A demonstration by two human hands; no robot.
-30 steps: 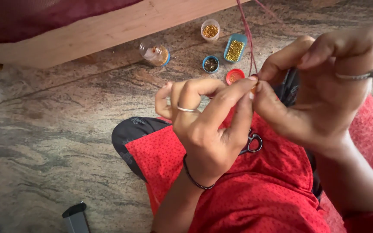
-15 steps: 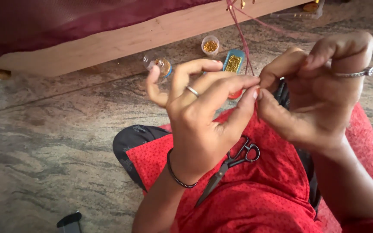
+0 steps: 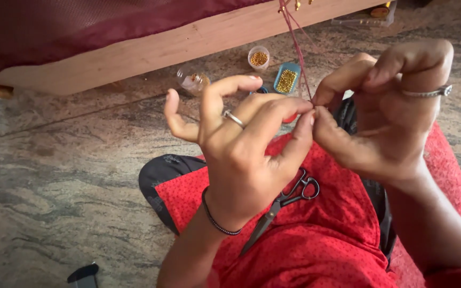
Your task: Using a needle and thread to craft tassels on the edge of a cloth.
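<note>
Nearest the camera, a pair of scissors (image 3: 281,201) lay closed on the person's red-clothed lap (image 3: 316,245), below both raised hands. Above them, the left hand (image 3: 241,149), with a ring and a dark bead bracelet, pinched thumb and forefinger together, its other fingers spread and lifted. The right hand (image 3: 385,112), also ringed, pinched just beside it, so the two sets of fingertips touched. Between them they held a thin maroon thread (image 3: 297,50) that ran taut and upward, away from the person, to the edge of a wooden board (image 3: 150,50). What sat at the pinch point was hidden by the fingertips. Beyond the hands, on the stone floor (image 3: 54,160), stood a blue tray of gold beads (image 3: 287,79), a round tub of gold beads (image 3: 259,57) and a tipped clear bottle (image 3: 192,81); another small container was mostly hidden behind the left fingers.
</note>
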